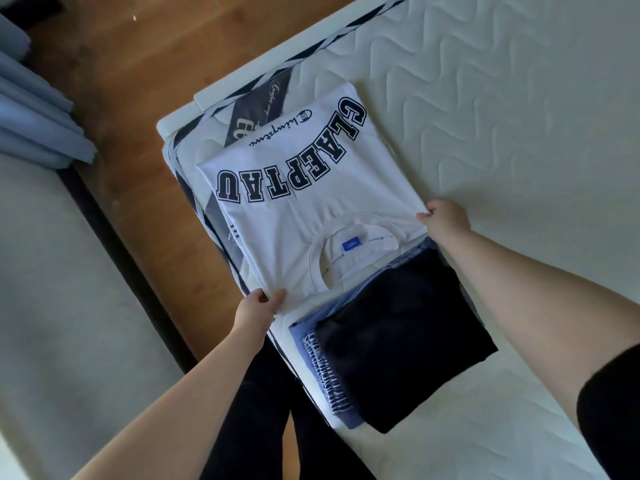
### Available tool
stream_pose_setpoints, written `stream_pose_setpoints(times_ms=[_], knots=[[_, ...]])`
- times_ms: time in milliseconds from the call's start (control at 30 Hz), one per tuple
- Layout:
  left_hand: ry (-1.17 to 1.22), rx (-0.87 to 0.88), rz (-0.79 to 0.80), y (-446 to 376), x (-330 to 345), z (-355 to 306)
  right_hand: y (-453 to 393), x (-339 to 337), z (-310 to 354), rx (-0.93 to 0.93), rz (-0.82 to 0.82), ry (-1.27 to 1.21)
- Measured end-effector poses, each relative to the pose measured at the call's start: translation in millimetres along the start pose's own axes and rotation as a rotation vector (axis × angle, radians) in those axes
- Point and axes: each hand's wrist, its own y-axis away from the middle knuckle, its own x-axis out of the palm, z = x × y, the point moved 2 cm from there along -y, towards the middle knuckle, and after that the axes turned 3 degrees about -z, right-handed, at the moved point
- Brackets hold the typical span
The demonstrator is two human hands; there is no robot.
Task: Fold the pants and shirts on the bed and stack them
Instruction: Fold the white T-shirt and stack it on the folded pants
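Your left hand (258,308) and right hand (445,216) each pinch one white T-shirt (304,188); two folded pants (398,337) lie beside, partly hidden.

White folded T-shirt with dark block lettering (294,202) lies on the quilted white mattress (502,116) near its left edge, far side of folded dark pants (405,341), overlapping them. Pants top folded blue jeans (311,348). Left hand (258,306) at shirt's near corner, right hand (445,216) at right corner.
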Motion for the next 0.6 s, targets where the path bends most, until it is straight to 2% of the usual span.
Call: stream_pose_setpoints(times_ms=[133, 200, 333, 467, 600], knots=[[-0.134, 0.038, -0.041, 4, 1, 2, 3, 3, -4, -0.02, -0.038, 0.021], [-0.243, 0.064, -0.119, 7, -4, 1, 4, 3, -5, -0.016, -0.079, -0.013], [-0.231, 0.141, -0.25, 8, -18, -15, 1, 3, 9, -0.01, -0.163, -0.084], [-0.261, 0.363, -0.277, -13, -35, -58, -7, 5, 51, -0.121, -0.22, -0.148], [-0.324, 0.555, -0.296, -40, -49, -113, -21, 8, 101, -0.223, -0.211, -0.211]])
